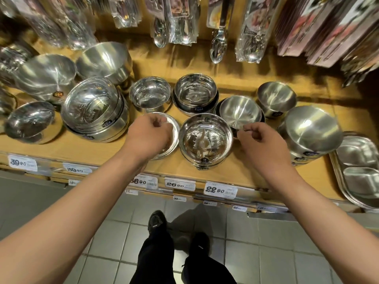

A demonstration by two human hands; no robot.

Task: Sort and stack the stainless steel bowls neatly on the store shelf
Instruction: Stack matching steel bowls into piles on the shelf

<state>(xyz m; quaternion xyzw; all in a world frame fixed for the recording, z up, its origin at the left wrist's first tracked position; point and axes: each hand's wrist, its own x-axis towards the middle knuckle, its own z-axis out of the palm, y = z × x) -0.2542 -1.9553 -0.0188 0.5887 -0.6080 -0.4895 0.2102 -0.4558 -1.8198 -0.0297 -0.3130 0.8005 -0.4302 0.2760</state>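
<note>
Left hand: fingers curled over shallow bowl, grip unclear. Right hand: fingers pinching matte bowl rim. Shiny bowl stack between them, near shelf edge

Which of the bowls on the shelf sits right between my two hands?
The shiny bowl at the front edge, atop a small stack. The left hand covers a flatter bowl beside it; the others stand farther back.

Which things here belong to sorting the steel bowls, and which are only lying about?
For the job: front bowl stack; shallow bowl under the left hand; brushed bowl by the right hand; shelf.

Lying about: divided tray; hanging tongs; price tags.
</note>
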